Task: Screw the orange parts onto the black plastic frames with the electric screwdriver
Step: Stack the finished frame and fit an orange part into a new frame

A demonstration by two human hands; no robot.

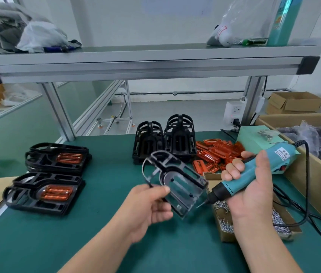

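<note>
Two stacks of finished frames (51, 182) are lying far left; the left hand (147, 207) is gripping a bare black frame (175, 182), the right hand (248, 186) is clutching the electric screwdriver (254, 174), and the orange parts (214, 154) are waiting.

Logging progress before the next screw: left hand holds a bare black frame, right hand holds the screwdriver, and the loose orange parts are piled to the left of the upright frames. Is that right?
Not quite. The head view shows the loose orange parts piled to the right of the upright frames, not the left. The rest stands: the left hand holds a bare black frame and the right hand holds the screwdriver.
</note>
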